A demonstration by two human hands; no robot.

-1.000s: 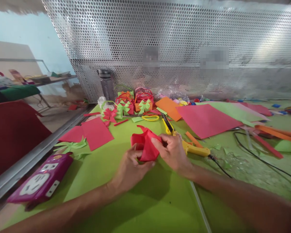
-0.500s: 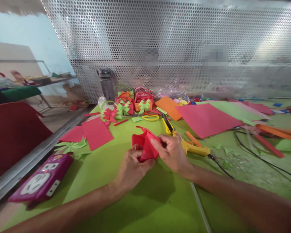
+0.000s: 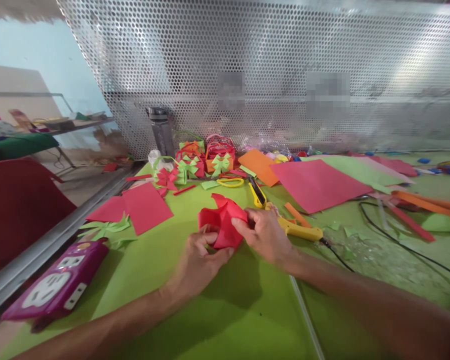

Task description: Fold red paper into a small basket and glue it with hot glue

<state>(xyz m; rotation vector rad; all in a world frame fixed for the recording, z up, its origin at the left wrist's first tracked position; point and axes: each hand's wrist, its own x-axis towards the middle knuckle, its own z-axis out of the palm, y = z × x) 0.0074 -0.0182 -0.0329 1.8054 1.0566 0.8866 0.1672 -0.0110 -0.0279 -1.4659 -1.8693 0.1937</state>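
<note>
A folded red paper box [image 3: 225, 222], its top edges uneven and spread apart, is held above the green table between both hands. My left hand [image 3: 200, 250] pinches its lower left side, thumb along the bottom. My right hand [image 3: 264, 232] grips its right wall between thumb and fingers. The paper hides some fingertips. Just right of my right hand lies a yellow glue gun [image 3: 302, 230] with a black cord. A yellow-handled cutter [image 3: 257, 192] rests behind the hands, beside yellow-handled scissors [image 3: 230, 183].
Red paper sheets [image 3: 146, 207] and a purple pouch [image 3: 56, 285] lie at left. Small paper bags with bows [image 3: 221, 162] and a grey bottle [image 3: 162, 132] stand at the back. A large red sheet [image 3: 318, 185] lies at right. A clear glue stick [image 3: 305, 317] lies in front.
The red paper box has opened wider at the top, and its walls have turned slightly. Both hands keep their hold. The whole view has shifted a little.
</note>
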